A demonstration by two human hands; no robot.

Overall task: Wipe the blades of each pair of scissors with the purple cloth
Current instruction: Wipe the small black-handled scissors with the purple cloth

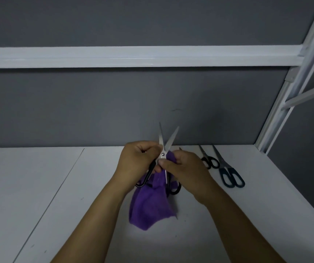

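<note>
A pair of black-handled scissors (166, 141) is held upright above the white table, its two silver blades spread apart and pointing up. My left hand (137, 160) grips the scissors near the pivot and the left handle. My right hand (184, 166) pinches the purple cloth (150, 207) against the base of the right blade; most of the cloth hangs down between my forearms. One black handle loop (176, 188) shows below my right hand.
Two more pairs lie on the table to the right: small black-handled scissors (210, 160) and larger dark teal-handled scissors (230, 174). A grey wall panel with a white rail stands behind. A white frame post (277, 118) rises at the right.
</note>
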